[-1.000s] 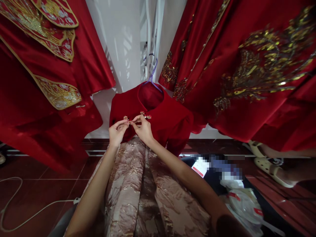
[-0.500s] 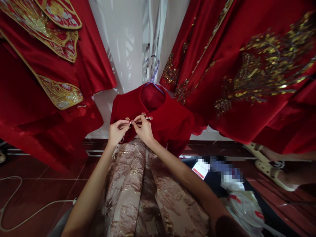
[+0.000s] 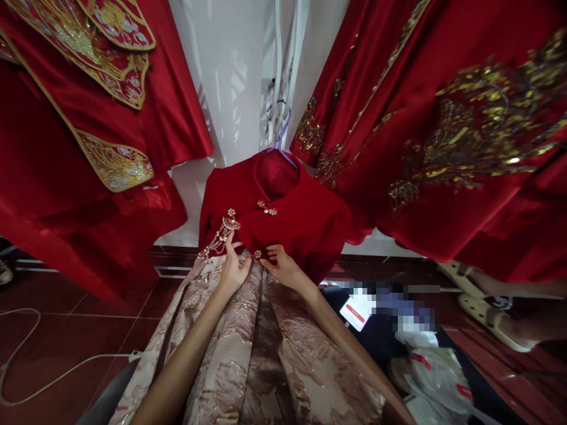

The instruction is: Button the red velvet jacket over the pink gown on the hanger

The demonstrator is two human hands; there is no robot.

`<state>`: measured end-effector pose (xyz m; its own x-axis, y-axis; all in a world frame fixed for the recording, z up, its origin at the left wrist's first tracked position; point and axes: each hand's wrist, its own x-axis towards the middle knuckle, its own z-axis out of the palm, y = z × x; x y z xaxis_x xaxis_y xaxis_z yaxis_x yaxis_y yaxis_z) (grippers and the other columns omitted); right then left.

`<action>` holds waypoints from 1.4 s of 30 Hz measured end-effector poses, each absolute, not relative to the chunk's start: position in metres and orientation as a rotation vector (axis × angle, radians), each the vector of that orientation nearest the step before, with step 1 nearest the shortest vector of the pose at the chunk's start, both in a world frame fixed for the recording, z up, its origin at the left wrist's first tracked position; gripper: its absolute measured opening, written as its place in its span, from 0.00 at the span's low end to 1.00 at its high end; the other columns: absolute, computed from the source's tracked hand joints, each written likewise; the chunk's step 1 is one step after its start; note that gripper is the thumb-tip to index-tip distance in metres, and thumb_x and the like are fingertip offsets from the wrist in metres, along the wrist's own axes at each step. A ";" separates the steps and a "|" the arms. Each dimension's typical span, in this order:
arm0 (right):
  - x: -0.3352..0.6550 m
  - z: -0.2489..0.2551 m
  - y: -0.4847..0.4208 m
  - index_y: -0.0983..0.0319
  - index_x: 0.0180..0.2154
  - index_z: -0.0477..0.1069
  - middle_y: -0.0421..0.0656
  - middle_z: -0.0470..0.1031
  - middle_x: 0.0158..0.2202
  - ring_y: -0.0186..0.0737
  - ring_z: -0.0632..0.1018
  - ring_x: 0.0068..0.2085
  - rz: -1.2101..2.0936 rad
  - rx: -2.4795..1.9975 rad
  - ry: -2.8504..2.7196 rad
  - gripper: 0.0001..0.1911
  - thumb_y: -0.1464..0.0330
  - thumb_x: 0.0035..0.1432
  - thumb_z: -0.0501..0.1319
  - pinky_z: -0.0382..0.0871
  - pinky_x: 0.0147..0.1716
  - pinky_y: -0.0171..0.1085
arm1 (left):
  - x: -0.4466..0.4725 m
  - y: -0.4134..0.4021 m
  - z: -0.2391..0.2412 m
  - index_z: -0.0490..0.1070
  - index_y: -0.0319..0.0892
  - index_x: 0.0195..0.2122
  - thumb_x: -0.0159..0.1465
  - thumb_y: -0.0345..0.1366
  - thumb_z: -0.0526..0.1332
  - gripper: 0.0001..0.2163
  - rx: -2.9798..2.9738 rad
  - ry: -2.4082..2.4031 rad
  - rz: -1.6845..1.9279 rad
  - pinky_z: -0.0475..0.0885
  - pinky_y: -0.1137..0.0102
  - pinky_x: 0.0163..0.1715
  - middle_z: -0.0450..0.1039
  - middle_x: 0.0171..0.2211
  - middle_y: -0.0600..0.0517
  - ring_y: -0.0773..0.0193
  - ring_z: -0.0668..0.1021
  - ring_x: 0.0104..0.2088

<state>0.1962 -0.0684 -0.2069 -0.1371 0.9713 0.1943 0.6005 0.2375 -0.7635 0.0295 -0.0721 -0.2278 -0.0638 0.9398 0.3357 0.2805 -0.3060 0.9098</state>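
Observation:
A red velvet jacket hangs on a purple hanger above a pale gold brocade skirt. A gold clasp with a bead tassel and a second small clasp sit on the jacket's front. At the lower hem, my left hand and my right hand pinch the fabric on either side of a small gold button. The fingers of both hands are curled on the jacket's edge.
Red embroidered gowns hang at the left and right. A white wall lies behind. A white cable runs over the dark red floor. Packets and a tag lie at the right, near another person's sandalled foot.
Both hands have dropped from the upper tassel clasp to the button lower on the jacket's front. The tassel now hangs free. The view has shifted slightly.

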 end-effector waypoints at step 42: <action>0.207 -0.176 -0.069 0.62 0.30 0.67 0.39 0.74 0.24 0.35 0.77 0.22 1.240 -1.154 -1.451 0.21 0.58 0.37 0.71 0.75 0.22 0.35 | -0.039 -0.044 -0.203 0.61 0.43 0.34 0.55 0.37 0.60 0.09 2.212 1.590 1.247 0.67 0.69 0.32 0.68 0.28 0.53 0.63 0.73 0.28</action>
<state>0.2072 -0.0692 -0.1756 -0.1811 0.9822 0.0502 0.1040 0.0699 -0.9921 -0.0395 -0.0443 -0.2026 0.0950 0.8399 0.5343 0.7189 -0.4292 0.5469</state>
